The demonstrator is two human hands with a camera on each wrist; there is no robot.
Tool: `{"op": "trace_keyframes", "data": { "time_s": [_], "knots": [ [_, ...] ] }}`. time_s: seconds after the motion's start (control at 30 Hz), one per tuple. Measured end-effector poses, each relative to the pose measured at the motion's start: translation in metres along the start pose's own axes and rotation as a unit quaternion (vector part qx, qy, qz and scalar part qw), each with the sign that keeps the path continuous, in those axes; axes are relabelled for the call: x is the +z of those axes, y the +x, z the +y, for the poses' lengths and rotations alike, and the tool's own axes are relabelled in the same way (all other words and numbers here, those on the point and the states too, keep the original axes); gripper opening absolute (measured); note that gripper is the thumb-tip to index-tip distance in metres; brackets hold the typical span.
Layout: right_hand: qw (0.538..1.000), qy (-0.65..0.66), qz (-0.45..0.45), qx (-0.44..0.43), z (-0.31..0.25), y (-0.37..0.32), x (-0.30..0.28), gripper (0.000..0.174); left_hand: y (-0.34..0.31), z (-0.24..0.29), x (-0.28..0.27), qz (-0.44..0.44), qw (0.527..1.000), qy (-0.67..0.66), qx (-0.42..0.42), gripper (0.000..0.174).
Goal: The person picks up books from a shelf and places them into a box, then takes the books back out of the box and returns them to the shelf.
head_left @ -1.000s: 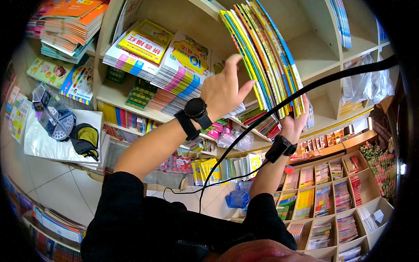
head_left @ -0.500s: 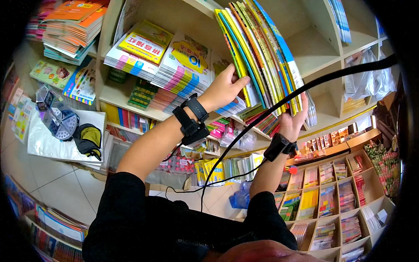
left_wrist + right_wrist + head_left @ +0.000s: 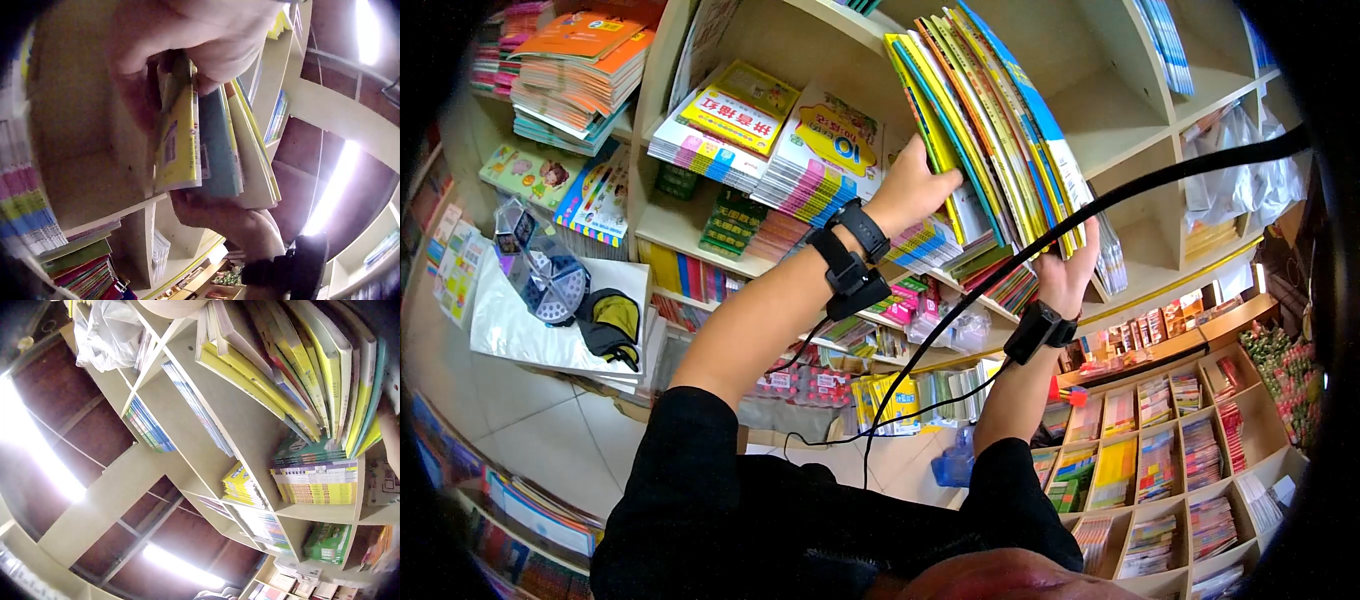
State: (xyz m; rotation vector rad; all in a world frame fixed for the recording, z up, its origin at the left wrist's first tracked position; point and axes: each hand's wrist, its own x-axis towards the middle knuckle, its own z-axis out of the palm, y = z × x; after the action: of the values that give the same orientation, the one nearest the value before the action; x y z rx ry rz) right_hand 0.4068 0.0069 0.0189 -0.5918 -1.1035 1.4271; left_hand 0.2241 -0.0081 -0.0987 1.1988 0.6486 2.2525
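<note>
Head view, left grip [image 3: 915, 190], right grip [image 3: 1068, 275] clamping book bundle [image 3: 990, 110], cable [image 3: 1170, 175] across, workbooks [image 3: 825, 150] beside

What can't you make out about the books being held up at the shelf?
Head view: the books' covers; only edges face the camera.
Head view: the left hand's fingertips, among the books.
Right wrist view: the right hand, mostly cut off by the top edge.
Left wrist view: cover print, blurred.

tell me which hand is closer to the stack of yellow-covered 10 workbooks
Left. The left hand is beside the workbook stack; the right hand is farther, under the thin colourful books.
</note>
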Motion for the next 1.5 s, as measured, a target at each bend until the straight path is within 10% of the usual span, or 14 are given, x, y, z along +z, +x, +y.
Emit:
{"op": "trace_keyframes", "data": {
  "time_s": [0.77, 1.47, 1.5],
  "knots": [
    [0.992, 0.121, -0.015, 0.026, -0.012, 0.022, 0.009, 0.026, 0.031, 0.026, 0.016, 0.083, 0.975, -0.043, -0.203, 0.027],
    [0.989, 0.149, -0.013, 0.011, -0.001, 0.010, -0.006, 0.033, 0.015, 0.033, 0.011, 0.048, 0.986, -0.073, -0.143, 0.031],
    [0.989, 0.060, -0.091, -0.096, 0.005, 0.011, -0.016, 0.037, 0.011, 0.033, 0.012, 0.062, 0.985, -0.074, -0.143, 0.030]
  ]
}}
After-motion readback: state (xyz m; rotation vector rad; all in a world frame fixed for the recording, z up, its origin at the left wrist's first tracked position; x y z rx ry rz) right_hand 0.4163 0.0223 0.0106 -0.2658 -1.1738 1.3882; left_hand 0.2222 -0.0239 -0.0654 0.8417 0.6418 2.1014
